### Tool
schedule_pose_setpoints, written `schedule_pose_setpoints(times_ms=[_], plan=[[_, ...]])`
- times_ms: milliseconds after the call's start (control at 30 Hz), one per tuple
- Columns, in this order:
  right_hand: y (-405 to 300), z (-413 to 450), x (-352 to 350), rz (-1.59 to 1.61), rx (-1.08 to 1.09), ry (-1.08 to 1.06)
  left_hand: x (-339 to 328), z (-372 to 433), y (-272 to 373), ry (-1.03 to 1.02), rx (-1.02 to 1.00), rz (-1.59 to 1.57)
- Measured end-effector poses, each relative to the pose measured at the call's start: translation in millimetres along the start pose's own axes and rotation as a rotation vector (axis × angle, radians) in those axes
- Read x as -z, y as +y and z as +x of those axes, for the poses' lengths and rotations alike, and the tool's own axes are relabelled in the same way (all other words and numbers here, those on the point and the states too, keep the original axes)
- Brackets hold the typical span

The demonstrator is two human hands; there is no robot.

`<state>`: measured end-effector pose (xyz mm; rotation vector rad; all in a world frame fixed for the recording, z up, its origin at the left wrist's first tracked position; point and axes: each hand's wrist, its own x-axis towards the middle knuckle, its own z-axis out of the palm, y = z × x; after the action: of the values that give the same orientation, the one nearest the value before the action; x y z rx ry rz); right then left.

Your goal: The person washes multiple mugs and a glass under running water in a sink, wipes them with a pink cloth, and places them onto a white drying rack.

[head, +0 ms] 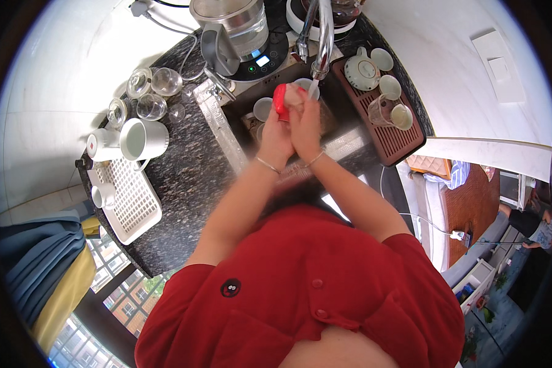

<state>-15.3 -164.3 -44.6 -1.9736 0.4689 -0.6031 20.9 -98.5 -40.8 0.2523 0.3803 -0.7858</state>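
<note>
My left hand and my right hand meet above the sink, close under the running tap. Between them is a bright red item, perhaps a cloth or a sponge; the fingers partly hide it and blur its outline. Water pours from the spout beside my right fingers. Down in the basin a white cup stands left of my hands. Another pale cup or bowl lies behind them, partly covered.
A glass kettle sits on its lit base behind the sink. To the right is a brown slatted tea tray with a teapot and cups. Glassware, a white mug and a white perforated tray stand left. A person is far right.
</note>
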Motion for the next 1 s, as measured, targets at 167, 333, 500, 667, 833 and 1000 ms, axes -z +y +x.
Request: schedule_pose_setpoints(times_ms=[167, 333, 500, 667, 833, 1000], plan=[[34, 39, 14, 0.550, -0.472, 0.019, -1, -13, 5, -0.088, 0.084, 0.047], [36, 45, 39, 1.111, -0.818, -0.102, 6, -7, 28, 0.005, 0.152, 0.131], [8, 37, 67, 0.306, -0.328, -0.410, 18, -7, 47, 0.136, 0.154, 0.051], [-6, 46, 52, 0.127, 0.187, -0.276, 12, -12, 35, 0.214, 0.240, 0.089], [12, 45, 51, -0.248, 0.247, -0.116, 11, -6, 38, 0.137, 0.086, 0.174], [-20, 27, 75, 0.101, -0.199, -0.282, 5, 0, 39, 0.188, 0.033, 0.168]])
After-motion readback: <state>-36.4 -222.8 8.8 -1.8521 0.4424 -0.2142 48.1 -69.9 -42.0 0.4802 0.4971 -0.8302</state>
